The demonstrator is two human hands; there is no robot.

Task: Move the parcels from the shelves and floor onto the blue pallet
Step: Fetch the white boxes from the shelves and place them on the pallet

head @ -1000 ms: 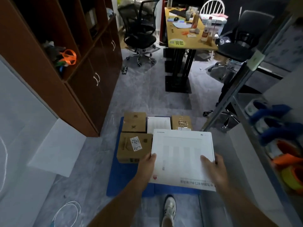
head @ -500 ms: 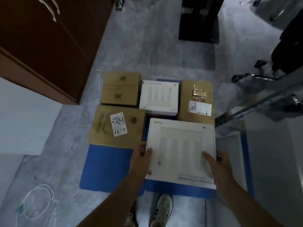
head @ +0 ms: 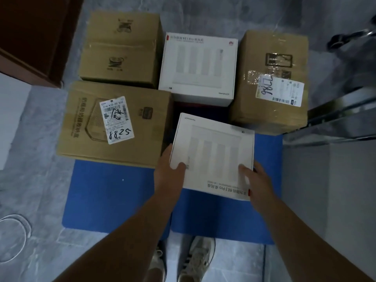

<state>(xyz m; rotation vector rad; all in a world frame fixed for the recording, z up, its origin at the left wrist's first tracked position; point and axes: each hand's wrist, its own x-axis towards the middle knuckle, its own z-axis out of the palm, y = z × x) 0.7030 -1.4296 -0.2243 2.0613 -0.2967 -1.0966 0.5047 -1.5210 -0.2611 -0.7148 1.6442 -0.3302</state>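
Note:
A flat white box (head: 213,151) hangs low over the blue pallet (head: 114,192). My left hand (head: 168,174) grips its near-left edge, thumb on top. My right hand (head: 254,180) grips the near-right edge the same way. On the pallet stand a labelled brown carton (head: 114,125) at the left, a second brown carton (head: 122,47) behind it, another white box (head: 197,68) in the middle and a taped brown carton (head: 272,78) at the right. The held box sits between the left and right cartons, in front of the other white box.
A dark wooden cabinet (head: 30,33) stands at the far left. A metal shelf frame (head: 341,119) runs along the right edge. A white cable loop (head: 14,237) lies on the grey floor at the left. My shoes (head: 191,259) stand at the pallet's near edge.
I have bent down, so the view dropped from the room to the pallet. The white box went lower and forward between the cartons, still held by both hands.

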